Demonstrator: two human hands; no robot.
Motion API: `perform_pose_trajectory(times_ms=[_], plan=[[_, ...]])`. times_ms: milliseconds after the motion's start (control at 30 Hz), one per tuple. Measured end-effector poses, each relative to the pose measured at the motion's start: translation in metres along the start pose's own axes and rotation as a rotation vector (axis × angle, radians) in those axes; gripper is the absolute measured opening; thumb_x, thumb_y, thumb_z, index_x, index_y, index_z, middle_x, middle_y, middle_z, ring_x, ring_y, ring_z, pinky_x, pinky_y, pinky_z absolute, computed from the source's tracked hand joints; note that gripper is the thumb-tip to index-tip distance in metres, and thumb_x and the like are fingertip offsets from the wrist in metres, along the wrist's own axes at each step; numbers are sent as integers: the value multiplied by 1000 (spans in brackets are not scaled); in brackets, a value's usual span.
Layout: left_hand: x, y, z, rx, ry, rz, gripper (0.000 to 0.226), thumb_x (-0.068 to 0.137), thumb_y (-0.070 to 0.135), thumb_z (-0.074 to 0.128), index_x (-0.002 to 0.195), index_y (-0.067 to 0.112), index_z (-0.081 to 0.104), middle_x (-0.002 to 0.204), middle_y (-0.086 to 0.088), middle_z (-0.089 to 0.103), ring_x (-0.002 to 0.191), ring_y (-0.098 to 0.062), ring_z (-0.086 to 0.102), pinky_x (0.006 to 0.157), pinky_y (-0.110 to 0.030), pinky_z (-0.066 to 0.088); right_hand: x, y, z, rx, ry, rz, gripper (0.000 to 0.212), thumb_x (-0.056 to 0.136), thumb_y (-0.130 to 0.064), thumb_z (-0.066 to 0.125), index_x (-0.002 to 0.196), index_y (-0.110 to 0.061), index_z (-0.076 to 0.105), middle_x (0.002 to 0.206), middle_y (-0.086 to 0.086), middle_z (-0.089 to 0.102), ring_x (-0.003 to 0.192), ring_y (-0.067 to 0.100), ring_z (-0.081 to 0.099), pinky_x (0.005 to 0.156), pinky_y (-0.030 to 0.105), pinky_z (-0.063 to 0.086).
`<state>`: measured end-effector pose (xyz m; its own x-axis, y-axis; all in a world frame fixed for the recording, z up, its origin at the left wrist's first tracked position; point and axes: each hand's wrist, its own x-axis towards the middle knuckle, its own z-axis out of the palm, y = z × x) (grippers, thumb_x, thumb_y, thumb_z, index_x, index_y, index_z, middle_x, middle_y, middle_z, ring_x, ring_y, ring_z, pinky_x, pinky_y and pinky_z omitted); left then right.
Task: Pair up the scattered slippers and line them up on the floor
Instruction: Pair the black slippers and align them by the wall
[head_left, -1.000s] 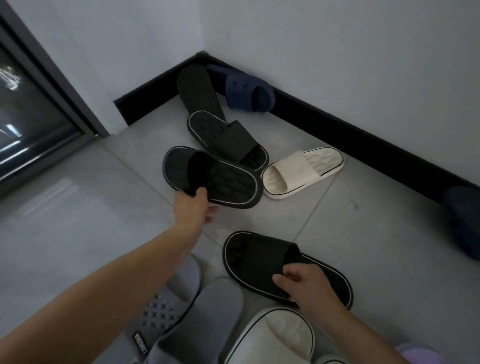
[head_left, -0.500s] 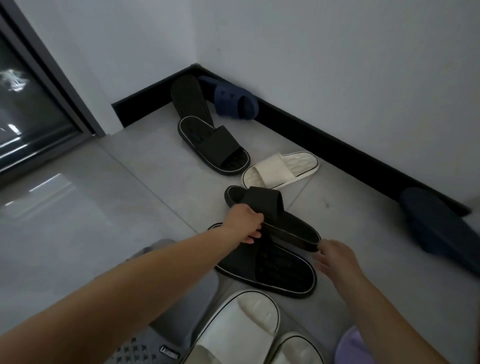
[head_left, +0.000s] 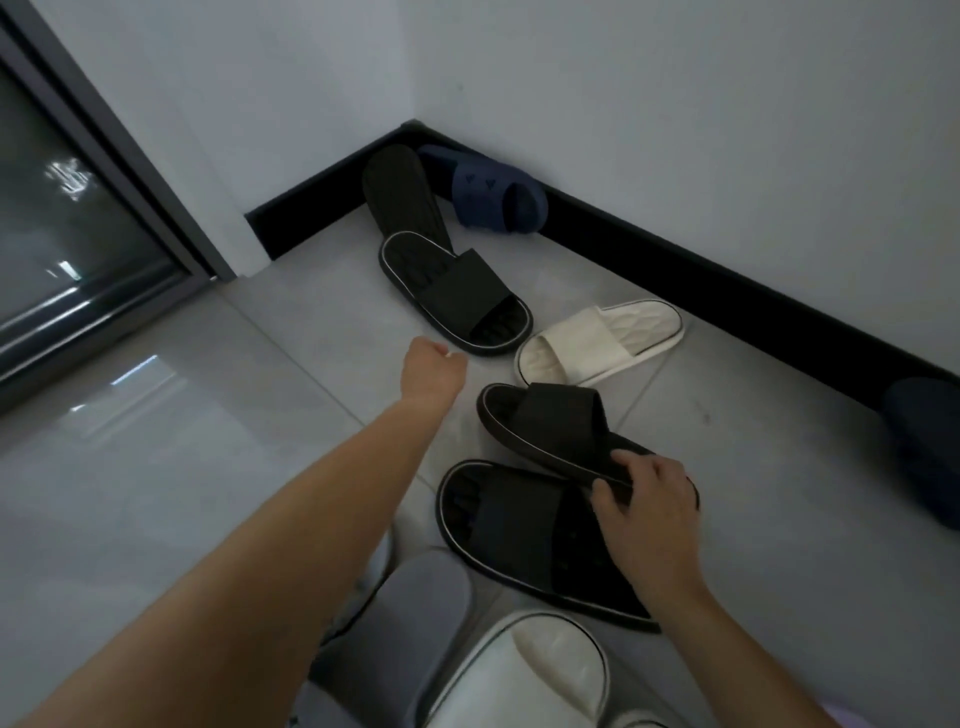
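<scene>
The black foam slide slipper with the pale-rimmed sole (head_left: 545, 423) lies tilted, its heel end resting across the matching black slide (head_left: 519, 535) that sits flat on the grey tiled floor (head_left: 208, 467). Our right hand (head_left: 649, 501) grasps that heel end, fingers curled over the rim of the sole. We judge the slipper light, bendy and in no way fragile. A one-handed pinch at the sole rim should carry it, though it may droop at the toe. The broad strap offers a firmer hold. On smooth tile it will likely skid if we push it, so setting it down beats shoving.

Our left hand (head_left: 434, 366) reaches out just short of a third black pale-rimmed slide (head_left: 457, 299), not touching it. It holds nothing we can see, but its fingers are turned away, so we cannot tell whether they are spread or curled.

Touching that third slide's heel lies an overturned black slipper (head_left: 395, 192), sole up, and beside it a navy moulded slipper (head_left: 498, 200) is tucked into the corner against the black skirting board (head_left: 727, 280). A cream quilted slide (head_left: 597, 338) lies just beyond the toe of the one we hold, close enough to be knocked. Another dark navy slipper (head_left: 924, 447) sits at the right edge. Nearest us are grey slippers (head_left: 415, 608) and a white slide (head_left: 519, 675), which crowd the floor near the pair.
</scene>
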<state>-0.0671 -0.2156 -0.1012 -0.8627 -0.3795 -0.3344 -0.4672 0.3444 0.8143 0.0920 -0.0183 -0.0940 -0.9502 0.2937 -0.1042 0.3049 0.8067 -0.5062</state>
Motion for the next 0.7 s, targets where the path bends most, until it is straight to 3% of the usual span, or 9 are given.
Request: perform_pose_trajectory(times_ms=[133, 233, 367, 467, 533, 600, 700], plan=[[42, 28, 3, 99, 0, 108, 40, 86, 18, 58, 123, 4, 49, 123, -16, 57, 107, -29, 57, 85, -30, 43, 9, -20, 24, 3, -45, 24, 51, 89, -38, 55, 132, -11, 48, 130, 9, 55, 120, 26, 49, 101, 46, 40], [68, 35, 8, 232, -45, 159, 58, 88, 19, 59, 140, 7, 34, 140, -14, 44, 125, -30, 47, 101, -35, 40, 15, -21, 34, 12, -12, 93, 43, 91, -34, 53, 128, -12, 51, 124, 7, 59, 117, 25, 52, 102, 45, 35], [89, 24, 16, 527, -14, 308, 75, 87, 24, 62, 147, 9, 20, 156, -11, 18, 142, -27, 24, 112, -41, 28, 17, -22, 37, 25, 33, 92, 34, 91, -30, 55, 120, -13, 56, 116, 4, 61, 111, 25, 53, 98, 43, 34], [94, 24, 16, 605, 108, 356, 62, 84, 32, 66, 136, 12, 38, 138, -13, 45, 126, -30, 46, 100, -44, 41, 19, -18, 34, 62, 1, 94, 32, 90, -29, 56, 119, -13, 56, 116, 3, 60, 110, 25, 53, 98, 43, 35], [94, 34, 12, 496, 203, 357, 44, 84, 34, 64, 121, 14, 51, 122, -10, 59, 112, -29, 55, 93, -39, 43, 20, -14, 28, 144, 13, 67, 30, 89, -26, 58, 116, -12, 59, 112, 4, 62, 107, 25, 55, 98, 48, 39], [88, 38, 9, 301, 182, 345, 34, 86, 29, 64, 115, 13, 56, 115, -7, 61, 107, -23, 57, 89, -30, 41, 22, -7, 19, 217, 71, 65, 28, 88, -23, 61, 114, -11, 61, 111, 5, 64, 106, 25, 57, 97, 50, 42], [61, 33, 4, 94, 117, 405, 22, 86, 21, 64, 104, 12, 55, 96, -2, 59, 88, -13, 54, 79, -21, 39, 28, 12, 3, 234, 193, 114, 29, 86, -20, 64, 112, -7, 62, 112, 10, 64, 103, 27, 59, 95, 41, 45]])
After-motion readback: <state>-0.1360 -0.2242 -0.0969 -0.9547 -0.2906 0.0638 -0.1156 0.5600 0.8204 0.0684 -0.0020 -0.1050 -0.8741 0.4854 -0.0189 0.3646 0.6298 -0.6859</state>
